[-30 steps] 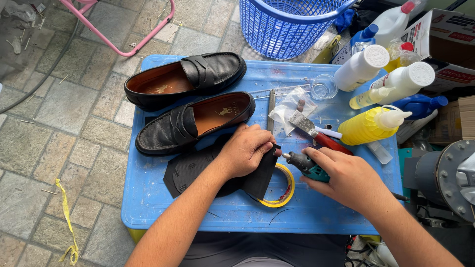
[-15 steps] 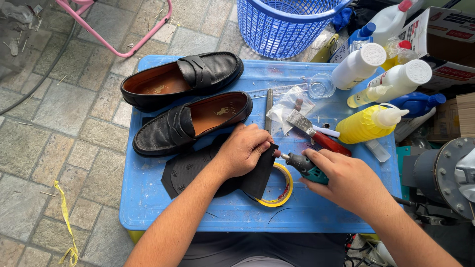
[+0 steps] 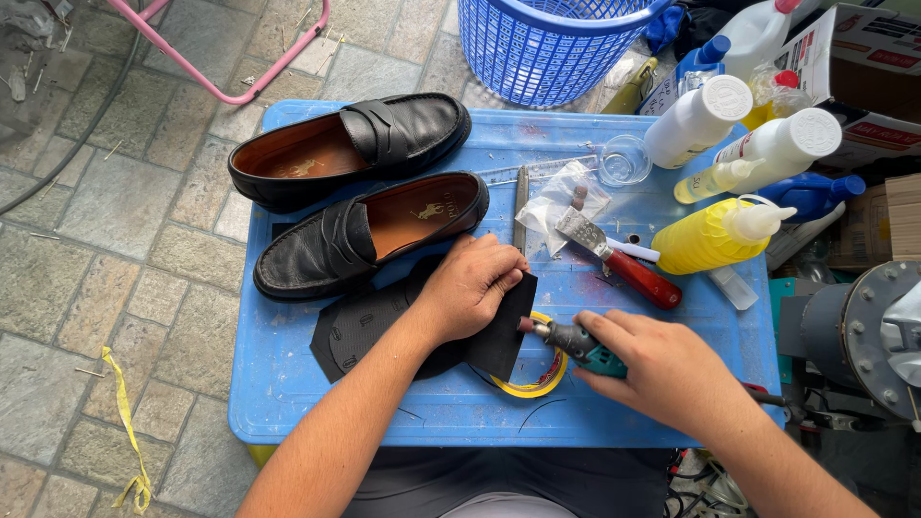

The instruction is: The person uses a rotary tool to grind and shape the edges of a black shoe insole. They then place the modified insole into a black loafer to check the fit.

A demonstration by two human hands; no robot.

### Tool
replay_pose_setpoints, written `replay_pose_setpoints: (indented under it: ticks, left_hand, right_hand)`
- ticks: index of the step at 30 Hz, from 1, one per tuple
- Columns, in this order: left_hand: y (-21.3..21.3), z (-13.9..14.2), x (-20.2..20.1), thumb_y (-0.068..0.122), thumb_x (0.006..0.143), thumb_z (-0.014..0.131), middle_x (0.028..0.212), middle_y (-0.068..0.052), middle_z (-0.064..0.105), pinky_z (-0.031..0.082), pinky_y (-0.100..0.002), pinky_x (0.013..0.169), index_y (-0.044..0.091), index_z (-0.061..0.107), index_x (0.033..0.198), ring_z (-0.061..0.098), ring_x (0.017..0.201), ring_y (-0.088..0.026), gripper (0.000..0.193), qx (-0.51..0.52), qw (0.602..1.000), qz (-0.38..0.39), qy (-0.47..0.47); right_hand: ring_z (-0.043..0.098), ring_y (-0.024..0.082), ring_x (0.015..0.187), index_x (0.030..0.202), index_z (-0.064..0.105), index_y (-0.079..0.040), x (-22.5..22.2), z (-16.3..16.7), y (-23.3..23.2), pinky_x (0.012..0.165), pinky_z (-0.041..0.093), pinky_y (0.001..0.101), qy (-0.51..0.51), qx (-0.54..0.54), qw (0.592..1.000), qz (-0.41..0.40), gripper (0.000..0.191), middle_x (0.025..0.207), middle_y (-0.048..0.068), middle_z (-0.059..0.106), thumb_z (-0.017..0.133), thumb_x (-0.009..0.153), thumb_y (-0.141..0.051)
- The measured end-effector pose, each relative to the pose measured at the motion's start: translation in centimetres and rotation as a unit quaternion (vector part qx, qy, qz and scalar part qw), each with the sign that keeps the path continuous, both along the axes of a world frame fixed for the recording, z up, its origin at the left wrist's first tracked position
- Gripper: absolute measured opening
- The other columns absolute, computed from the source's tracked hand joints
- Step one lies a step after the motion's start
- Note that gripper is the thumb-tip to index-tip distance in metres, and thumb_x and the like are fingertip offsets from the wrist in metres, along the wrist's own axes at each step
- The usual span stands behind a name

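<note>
Fingers (image 3: 499, 264) of the left hand (image 3: 470, 288) curled downward, pressing a black rubber sole sheet (image 3: 365, 326) flat onto the blue plastic table (image 3: 278, 384); the hand pins the sheet rather than gripping around it, knuckles raised, thumb side hidden beneath. Catalogued from left to right: a strip of yellow tape (image 3: 129, 432) lying on the paved stone floor (image 3: 86, 211), well apart from the table; two black leather loafers, the rear loafer (image 3: 355, 144) and the front loafer (image 3: 374, 230), set side by side on the table with tan linings showing, the front one just beside the sole sheet; a flat metal file (image 3: 521, 206) lying upright in the frame beside a crumpled clear plastic bag (image 3: 566, 197); a yellow tape roll (image 3: 532, 384) partly under the sheet's right corner. Right hand (image 3: 662, 369) closed around a small teal-bodied rotary tool (image 3: 580, 343), its tip touching the right edge of the sheet (fingers wrapped fully, no gap visible). Behind it, a scraper with a red handle (image 3: 624, 264), a small clear cup (image 3: 625, 158), and a cluster of bottles: one white bottle (image 3: 696, 120), one white bottle with a yellowish nozzle (image 3: 767, 149), one yellow squeeze bottle (image 3: 715, 238), one blue bottle (image 3: 811, 192). Beyond the table's far edge, a blue plastic basket (image 3: 547, 43). At far right, a grey metal machine housing (image 3: 863, 336), near the table's corner.
</note>
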State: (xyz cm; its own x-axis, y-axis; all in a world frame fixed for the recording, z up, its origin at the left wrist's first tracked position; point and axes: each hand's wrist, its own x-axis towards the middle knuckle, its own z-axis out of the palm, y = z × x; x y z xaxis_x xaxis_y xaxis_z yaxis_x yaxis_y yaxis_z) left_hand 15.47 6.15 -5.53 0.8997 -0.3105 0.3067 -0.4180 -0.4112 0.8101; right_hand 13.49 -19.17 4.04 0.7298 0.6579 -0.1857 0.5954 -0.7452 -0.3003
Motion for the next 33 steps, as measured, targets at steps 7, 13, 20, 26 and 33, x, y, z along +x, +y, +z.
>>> replay_pose_setpoints:
  ticks: [7, 13, 20, 26, 33]
  left_hand:
    - [0.1, -0.3, 0.1, 0.012, 0.097, 0.061, 0.088, -0.004, 0.065, 0.042, -0.037, 0.081, 0.010, 0.069, 0.101, 0.058, 0.086, -0.023, 0.009, -0.028, 0.999, -0.003, -0.022]
    - [0.2, -0.4, 0.2, 0.012, 0.097, 0.061, 0.083, -0.006, 0.063, 0.043, -0.036, 0.078, 0.009, 0.070, 0.100, 0.057, 0.081, -0.024, 0.010, -0.025, 0.999, 0.007, 0.028]
    - [0.0, -0.6, 0.2, 0.013, 0.097, 0.060, 0.086, -0.004, 0.065, 0.043, -0.036, 0.082, 0.009, 0.070, 0.100, 0.059, 0.086, -0.024, 0.011, -0.026, 1.000, 0.003, 0.003]
    - [0.0, -0.6, 0.1, 0.013, 0.098, 0.060, 0.086, -0.004, 0.065, 0.043, -0.036, 0.082, 0.010, 0.070, 0.101, 0.058, 0.085, -0.023, 0.011, -0.025, 1.000, 0.005, 0.013]
    - [0.1, -0.5, 0.3, 0.015, 0.099, 0.060, 0.083, -0.004, 0.062, 0.042, -0.034, 0.080, 0.010, 0.070, 0.101, 0.056, 0.081, -0.021, 0.012, -0.035, 0.999, 0.006, 0.039]
  right_hand:
    - [0.072, 0.030, 0.079, 0.129, 0.064, -0.011, -0.7, -0.1, 0.1, 0.064, 0.058, 0.0397, 0.004, 0.013, 1.000, 0.007, 0.065, 0.103, 0.010, 0.072, 0.083, 0.073, -0.038]
    - [0.071, 0.028, 0.077, 0.137, 0.061, -0.014, -0.8, 0.3, 0.3, 0.063, 0.058, 0.0393, -0.017, 0.011, 1.000, -0.001, 0.070, 0.100, 0.009, 0.071, 0.081, 0.074, -0.037]
    - [0.069, 0.027, 0.078, 0.145, 0.056, -0.017, -1.1, 0.5, 0.8, 0.063, 0.056, 0.0389, 0.017, -0.036, 0.999, 0.014, 0.080, 0.098, 0.008, 0.068, 0.081, 0.073, -0.043]
    - [0.070, 0.028, 0.078, 0.146, 0.055, -0.016, -1.3, 0.8, 0.9, 0.063, 0.057, 0.0391, 0.025, -0.040, 0.999, 0.019, 0.081, 0.099, 0.008, 0.069, 0.080, 0.074, -0.043]
    - [0.070, 0.030, 0.082, 0.147, 0.054, -0.017, -1.7, 1.1, 1.2, 0.065, 0.057, 0.0401, 0.041, -0.066, 0.997, 0.016, 0.082, 0.100, 0.009, 0.069, 0.079, 0.074, -0.045]
